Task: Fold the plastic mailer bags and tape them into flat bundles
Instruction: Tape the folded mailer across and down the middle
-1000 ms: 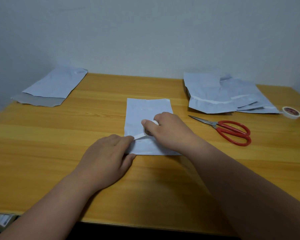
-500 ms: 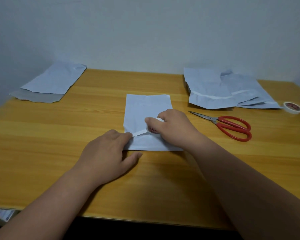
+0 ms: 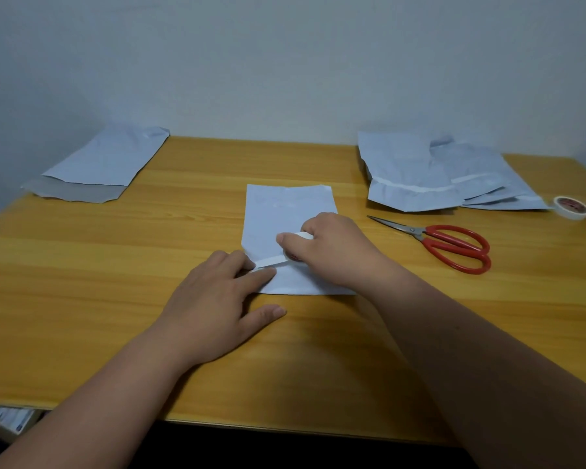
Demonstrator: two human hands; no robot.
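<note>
Seen from a camera on the person's head, two bare forearms reach forward over a wooden table (image 3: 99, 299). Nearest, the left hand (image 3: 214, 299) lies flat with fingers straight and thumb spread, its fingertips pressing the free end of a white tape strip (image 3: 271, 261) onto the left edge of a folded mailer bag (image 3: 285, 214). This pale blue-white bag lies flat at the middle of the table. Just beyond, the right hand (image 3: 329, 248) rests on the bag, its fingers curled round a tape roll (image 3: 300, 236), from which the strip runs to the left hand. Right of the bag lie red-handled scissors (image 3: 450, 243), blades pointing left. Farther back on the right sits a loose pile of unfolded mailers (image 3: 420, 170), with a second tape roll (image 3: 571, 207) beside it. At the far left corner lies another mailer (image 3: 105, 164).
</note>
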